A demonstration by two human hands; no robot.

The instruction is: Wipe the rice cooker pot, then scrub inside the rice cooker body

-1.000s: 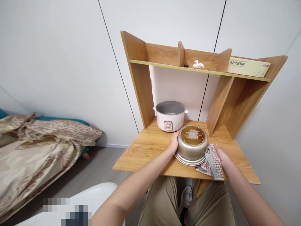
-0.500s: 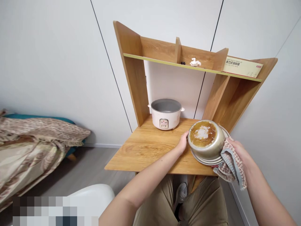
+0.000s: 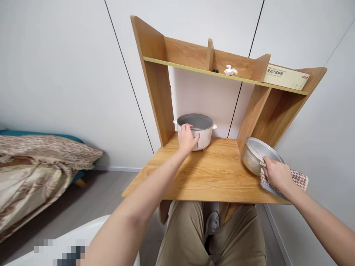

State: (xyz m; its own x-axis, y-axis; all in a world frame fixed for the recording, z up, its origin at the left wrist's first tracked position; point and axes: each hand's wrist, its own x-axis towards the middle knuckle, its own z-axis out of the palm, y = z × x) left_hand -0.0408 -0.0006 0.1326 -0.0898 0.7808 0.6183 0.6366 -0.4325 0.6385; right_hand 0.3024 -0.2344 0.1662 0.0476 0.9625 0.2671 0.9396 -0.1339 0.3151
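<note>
A white rice cooker [image 3: 204, 139] with a grey interior and small side handles stands lidless at the back left of the wooden desk. My left hand [image 3: 188, 138] is at its front wall, fingertips by the near rim and thumb spread apart; whether it grips is unclear. Over on the right side, a silver metal inner pot [image 3: 251, 159] rests upright or slightly tilted, its opening facing up. My right hand [image 3: 277, 173] clasps the pot's near rim together with a brown-and-white checked cloth [image 3: 299, 179], which hangs beyond the desk's right part.
The wooden desk [image 3: 210, 173] has an upright frame with a shelf [image 3: 188, 67] above. A cling-film box [image 3: 287, 77], crumpled white tissue [image 3: 230, 70] and a small dark item lie on that shelf. At left are a covered bed [image 3: 47, 162] and a white chair [image 3: 97, 225].
The pot was tilted with its stained underside showing, between both hands; now it faces opening up at the right. My left hand has left it and moved left to the rice cooker.
</note>
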